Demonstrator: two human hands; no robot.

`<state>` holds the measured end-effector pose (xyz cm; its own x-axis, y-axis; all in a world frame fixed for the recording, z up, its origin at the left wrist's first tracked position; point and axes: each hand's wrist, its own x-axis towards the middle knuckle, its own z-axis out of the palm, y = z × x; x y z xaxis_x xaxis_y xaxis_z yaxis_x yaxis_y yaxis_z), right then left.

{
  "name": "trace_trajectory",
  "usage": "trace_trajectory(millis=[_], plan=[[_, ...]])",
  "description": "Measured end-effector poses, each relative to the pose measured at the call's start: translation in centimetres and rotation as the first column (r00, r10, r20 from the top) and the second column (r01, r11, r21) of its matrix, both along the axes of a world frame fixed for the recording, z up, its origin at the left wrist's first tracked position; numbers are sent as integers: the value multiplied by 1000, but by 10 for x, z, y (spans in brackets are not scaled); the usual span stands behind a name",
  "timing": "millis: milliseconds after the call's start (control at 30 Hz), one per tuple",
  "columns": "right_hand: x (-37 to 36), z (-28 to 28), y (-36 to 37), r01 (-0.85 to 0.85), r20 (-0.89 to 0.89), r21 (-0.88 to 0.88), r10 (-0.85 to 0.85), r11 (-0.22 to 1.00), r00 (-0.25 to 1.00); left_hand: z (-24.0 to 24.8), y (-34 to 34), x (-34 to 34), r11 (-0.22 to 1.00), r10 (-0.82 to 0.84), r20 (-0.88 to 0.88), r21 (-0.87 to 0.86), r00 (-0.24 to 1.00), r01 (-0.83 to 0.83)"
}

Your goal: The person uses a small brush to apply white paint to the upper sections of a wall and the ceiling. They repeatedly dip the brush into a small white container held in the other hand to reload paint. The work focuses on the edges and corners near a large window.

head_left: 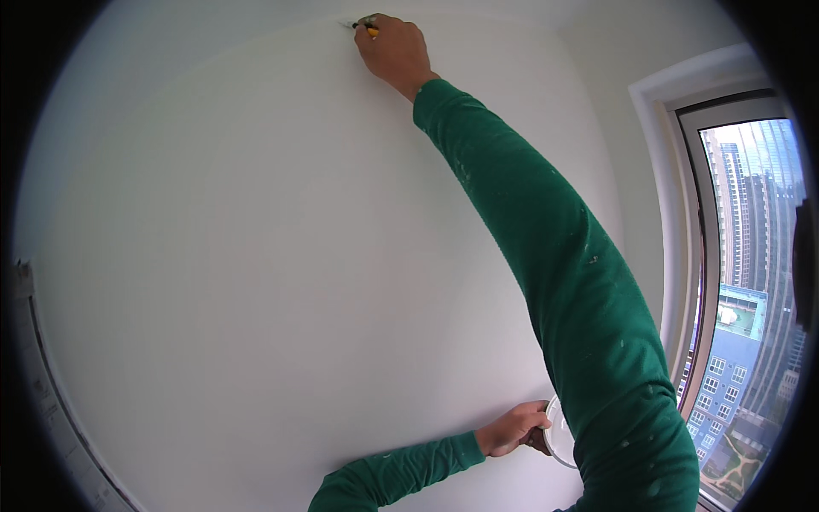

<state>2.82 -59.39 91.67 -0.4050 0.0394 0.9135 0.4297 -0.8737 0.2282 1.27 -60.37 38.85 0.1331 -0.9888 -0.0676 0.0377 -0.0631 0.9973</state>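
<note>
Your green paint-flecked sleeve [589,324] crossed nearest the lens. Your right hand [394,49] was closed around a small yellow-handled tool [365,27] pressed high on the white wall [256,256]; your left hand [512,429] gripped a round white container [559,435] low near the window [742,282].

Right arm in green sleeve stretched far up and forward, elbow nearly straight, sleeve flecked with pale spots. Right hand [394,47] at top of view, fingers curled shut in tight grip, knuckles up, wrist bent slightly. Left arm low, bent, green sleeve entering from lower edge. Left hand [512,428] near waist level, fingers wrapped closed; thumb side up, though right arm partly hides it, so grip hard to judge fully.
</note>
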Motion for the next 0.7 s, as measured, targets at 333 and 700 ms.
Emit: trace_trajectory(millis=[333, 700], plan=[[-37, -18, -164, 36, 37, 229, -46, 973, 998, -6, -3, 7, 997, -82, -56, 9, 995, 82], [-168, -234, -220, -71, -296, 31, 77, 997, 952, -14, 0, 16, 1000, -6, -64, -21, 998, 5]])
